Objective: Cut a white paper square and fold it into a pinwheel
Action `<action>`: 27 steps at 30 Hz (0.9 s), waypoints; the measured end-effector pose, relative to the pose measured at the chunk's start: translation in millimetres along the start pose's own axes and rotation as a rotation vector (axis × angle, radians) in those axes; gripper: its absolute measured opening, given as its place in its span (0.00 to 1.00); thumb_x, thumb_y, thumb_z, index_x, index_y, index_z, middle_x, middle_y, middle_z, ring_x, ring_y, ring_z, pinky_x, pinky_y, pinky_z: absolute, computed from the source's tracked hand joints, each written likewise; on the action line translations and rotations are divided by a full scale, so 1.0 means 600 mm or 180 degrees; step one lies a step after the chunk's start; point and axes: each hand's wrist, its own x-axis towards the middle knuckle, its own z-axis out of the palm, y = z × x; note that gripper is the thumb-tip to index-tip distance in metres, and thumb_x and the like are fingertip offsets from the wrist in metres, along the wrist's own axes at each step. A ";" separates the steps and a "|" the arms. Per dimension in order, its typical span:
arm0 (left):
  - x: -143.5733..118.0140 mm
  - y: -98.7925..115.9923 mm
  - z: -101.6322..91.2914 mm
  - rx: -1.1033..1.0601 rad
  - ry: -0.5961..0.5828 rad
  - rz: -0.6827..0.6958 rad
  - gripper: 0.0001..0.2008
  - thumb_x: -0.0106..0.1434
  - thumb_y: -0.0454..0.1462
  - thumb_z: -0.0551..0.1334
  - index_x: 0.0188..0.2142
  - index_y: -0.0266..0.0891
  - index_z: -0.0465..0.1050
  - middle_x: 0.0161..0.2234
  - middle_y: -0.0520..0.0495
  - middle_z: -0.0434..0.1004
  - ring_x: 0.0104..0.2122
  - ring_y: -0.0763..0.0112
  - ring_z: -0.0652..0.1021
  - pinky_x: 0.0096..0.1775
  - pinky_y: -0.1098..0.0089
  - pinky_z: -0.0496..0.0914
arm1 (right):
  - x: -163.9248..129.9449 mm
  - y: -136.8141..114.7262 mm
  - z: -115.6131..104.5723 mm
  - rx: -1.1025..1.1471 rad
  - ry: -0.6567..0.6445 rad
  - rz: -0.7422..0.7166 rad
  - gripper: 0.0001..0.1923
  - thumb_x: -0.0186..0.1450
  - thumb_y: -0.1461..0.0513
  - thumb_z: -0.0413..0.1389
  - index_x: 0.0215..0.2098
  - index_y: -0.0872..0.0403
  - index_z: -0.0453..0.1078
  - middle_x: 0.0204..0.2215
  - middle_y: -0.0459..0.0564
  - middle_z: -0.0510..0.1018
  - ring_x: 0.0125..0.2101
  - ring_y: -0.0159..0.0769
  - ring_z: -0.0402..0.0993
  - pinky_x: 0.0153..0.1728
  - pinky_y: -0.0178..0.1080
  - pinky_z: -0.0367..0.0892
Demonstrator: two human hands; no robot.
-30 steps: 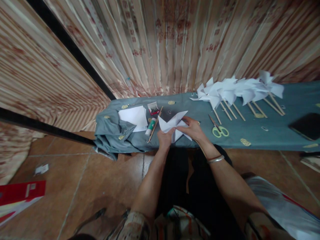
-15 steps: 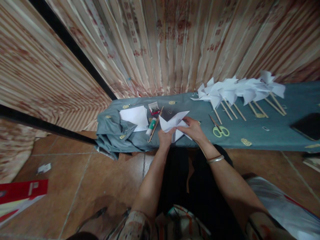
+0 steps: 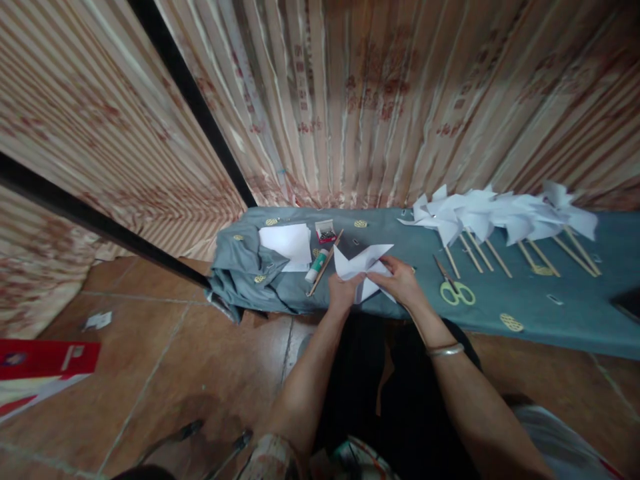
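Observation:
A white paper pinwheel (image 3: 364,261), its blades folded in toward the middle, is held between both my hands above the cloth-covered bench. My left hand (image 3: 345,291) grips its left side, thumb near the centre. On its right side, my right hand (image 3: 401,280) pinches the paper with thumb and fingers. Left of the pinwheel lie a thin wooden stick (image 3: 326,264), a green and white glue stick (image 3: 317,265) and a small open red box (image 3: 326,231) of dark little pins. Scissors (image 3: 456,291) with light green handles rest to the right of my right hand.
A stack of white paper (image 3: 286,244) lies at the bench's left end. Several finished pinwheels (image 3: 505,212) on wooden sticks overlap at the back right. A dark object (image 3: 627,305) sits at the right edge. Black poles (image 3: 195,100) and a curtain (image 3: 350,120) stand around the bench (image 3: 485,313).
The view has shifted, so the bench and my hands appear lower and further right. Both hands keep their hold on the paper pinwheel, with little change in grip.

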 end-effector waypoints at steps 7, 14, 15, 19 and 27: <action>-0.003 0.008 0.000 -0.0413 0.0037 -0.0147 0.17 0.38 0.33 0.76 0.31 0.34 0.81 0.32 0.43 0.84 0.35 0.58 0.82 0.45 0.60 0.74 | -0.008 -0.007 -0.009 -0.0006 0.0147 0.0071 0.30 0.50 0.45 0.66 0.45 0.54 0.74 0.31 0.51 0.84 0.29 0.43 0.79 0.30 0.42 0.73; 0.010 0.012 -0.002 -0.0603 0.0168 -0.0272 0.20 0.33 0.35 0.77 0.29 0.32 0.79 0.29 0.43 0.83 0.31 0.60 0.81 0.41 0.60 0.74 | -0.012 -0.014 -0.015 -0.0123 0.0688 -0.0018 0.29 0.51 0.41 0.63 0.40 0.54 0.77 0.33 0.53 0.84 0.34 0.45 0.78 0.34 0.43 0.72; 0.011 0.012 -0.002 -0.0616 0.0170 -0.0286 0.21 0.33 0.35 0.77 0.29 0.32 0.79 0.29 0.42 0.83 0.31 0.60 0.81 0.41 0.61 0.74 | -0.014 -0.014 -0.016 -0.0141 0.0720 -0.0049 0.29 0.51 0.41 0.63 0.39 0.54 0.77 0.33 0.53 0.84 0.35 0.45 0.78 0.35 0.44 0.73; 0.012 0.011 -0.003 -0.0639 0.0167 -0.0299 0.21 0.33 0.35 0.77 0.31 0.33 0.80 0.32 0.42 0.84 0.34 0.60 0.82 0.42 0.62 0.75 | -0.016 -0.006 -0.024 -0.0115 0.0948 -0.0158 0.26 0.51 0.42 0.63 0.36 0.53 0.77 0.33 0.53 0.84 0.35 0.45 0.79 0.39 0.46 0.73; 0.015 0.005 -0.006 -0.0530 0.0104 -0.0297 0.18 0.35 0.34 0.76 0.29 0.34 0.80 0.32 0.42 0.84 0.35 0.58 0.82 0.43 0.62 0.74 | -0.031 -0.044 -0.022 -0.0038 0.1124 -0.0346 0.18 0.50 0.46 0.65 0.25 0.50 0.73 0.23 0.49 0.80 0.27 0.42 0.76 0.36 0.47 0.72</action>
